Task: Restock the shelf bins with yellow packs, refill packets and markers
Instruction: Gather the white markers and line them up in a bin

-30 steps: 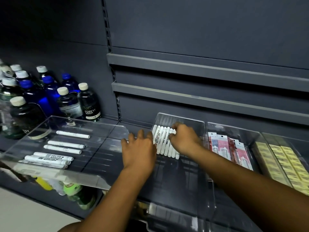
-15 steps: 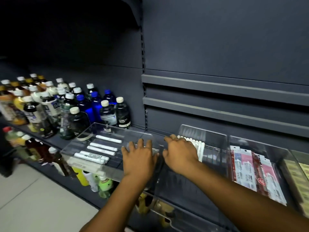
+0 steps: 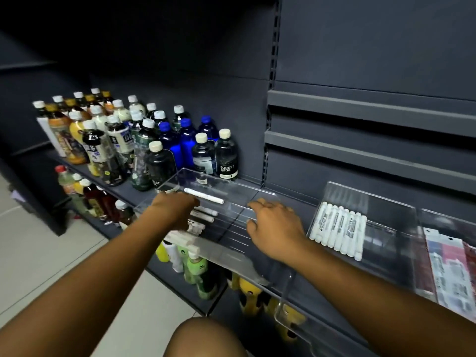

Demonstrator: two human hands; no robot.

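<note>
Left hand [image 3: 175, 210] now over markers [image 3: 204, 196] (loose)

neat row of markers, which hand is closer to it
Right. The right hand sits just left of the marker row, not touching; the left hand is farther left, over the loose markers.

The left hand [image 3: 175, 210] has moved from the clear bin's [image 3: 231, 185] right rim to over its loose markers [image 3: 204, 196]. The right hand [image 3: 274, 226] has left the filled bin [image 3: 365, 199] for that rim
</note>
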